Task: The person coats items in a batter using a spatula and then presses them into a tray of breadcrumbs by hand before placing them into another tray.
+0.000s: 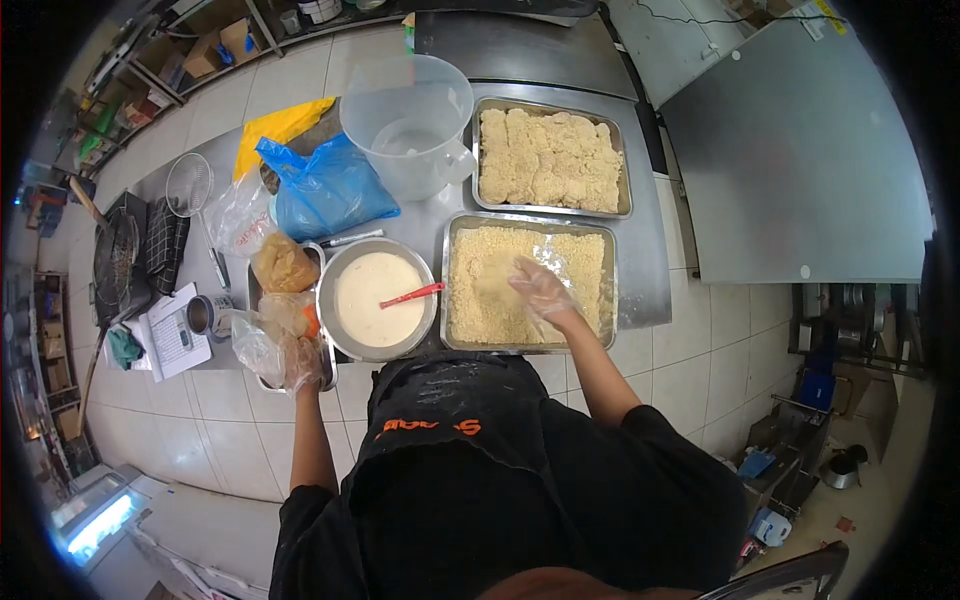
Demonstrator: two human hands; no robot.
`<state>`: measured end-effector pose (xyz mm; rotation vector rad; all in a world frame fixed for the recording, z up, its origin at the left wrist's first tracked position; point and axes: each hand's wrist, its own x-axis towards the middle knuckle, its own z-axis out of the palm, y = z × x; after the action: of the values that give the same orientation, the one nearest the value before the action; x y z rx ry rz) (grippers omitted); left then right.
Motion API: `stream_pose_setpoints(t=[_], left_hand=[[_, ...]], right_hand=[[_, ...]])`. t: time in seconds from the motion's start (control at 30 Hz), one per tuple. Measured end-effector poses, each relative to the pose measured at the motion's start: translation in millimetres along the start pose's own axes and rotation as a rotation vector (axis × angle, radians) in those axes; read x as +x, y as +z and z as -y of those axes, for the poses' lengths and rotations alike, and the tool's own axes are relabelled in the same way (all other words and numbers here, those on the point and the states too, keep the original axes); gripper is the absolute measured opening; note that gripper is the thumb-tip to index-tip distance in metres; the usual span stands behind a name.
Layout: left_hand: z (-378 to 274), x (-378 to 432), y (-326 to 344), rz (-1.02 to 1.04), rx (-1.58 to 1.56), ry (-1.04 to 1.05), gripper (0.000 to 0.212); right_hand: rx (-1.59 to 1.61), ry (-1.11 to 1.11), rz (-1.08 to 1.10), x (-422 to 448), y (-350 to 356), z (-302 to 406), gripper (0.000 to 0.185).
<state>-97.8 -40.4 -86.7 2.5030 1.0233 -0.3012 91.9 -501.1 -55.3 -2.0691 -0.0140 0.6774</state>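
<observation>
My right hand [545, 292], in a clear plastic glove, is over a metal tray [448, 300] of pale crumbs [480, 322]; a blurred patch of crumbs lies just left of its fingers. Whether it holds any is unclear. My left hand [302, 362], gloved too, is at clear plastic bags [259, 349] on a smaller metal tray [327, 375]; its fingers are partly hidden. Between the hands stands a metal bowl of creamy batter [367, 300] with a red-handled utensil [412, 295] in it. Behind the crumb tray, a second tray [628, 180] holds crumb-coated pieces [551, 157] laid close together.
A large clear plastic jug [409, 127] and a blue plastic bag [330, 191] stand at the back. To the left are a wire skimmer [190, 184], a metal mug [210, 315], papers [176, 334], a dark checked cloth [165, 244] and a black wok-like pan [116, 262].
</observation>
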Motion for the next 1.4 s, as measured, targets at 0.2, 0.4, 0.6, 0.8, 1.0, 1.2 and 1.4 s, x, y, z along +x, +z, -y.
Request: stream_pose_setpoints(t=[0.2,0.4,0.6,0.8,1.0,1.2,1.4], left_hand=[[27.0,6.3,20.6,-0.126,0.053,0.093,0.050],[-10.3,-2.8,-7.0,-0.013,0.162,0.126,0.052],[48.4,15.4,37.2,-0.215,-0.104,0.299,0.061],[66.3,37.9,48.4,0.314,-0.141,0.235,0.063],[157.6,86.8,132.9,0.003,0.006,0.329,0.048],[105.7,80.0,121.0,0.632,-0.092,0.320,0.060],[102.8,57.6,117.4,0.451,-0.214,0.385,0.051]], right_hand=[[-0.869,-0.254,-0.113,24.0,56.6,22.3,0.088],[-0.916,-0.368,-0.029,31.2,48.4,11.6,0.090],[-0.391,-0.130,-0.380,21.7,19.3,-19.7,0.061],[-0.303,0.285,-0.440,31.6,7.1,-71.1,0.034],[0.464,0.379,-0.001,36.4,21.4,5.6,0.054],[0.139,0.311,-0.124,18.5,19.9,-9.6,0.057],[-0.557,0.206,-0.232,-27.2,4.6,99.4,0.074]])
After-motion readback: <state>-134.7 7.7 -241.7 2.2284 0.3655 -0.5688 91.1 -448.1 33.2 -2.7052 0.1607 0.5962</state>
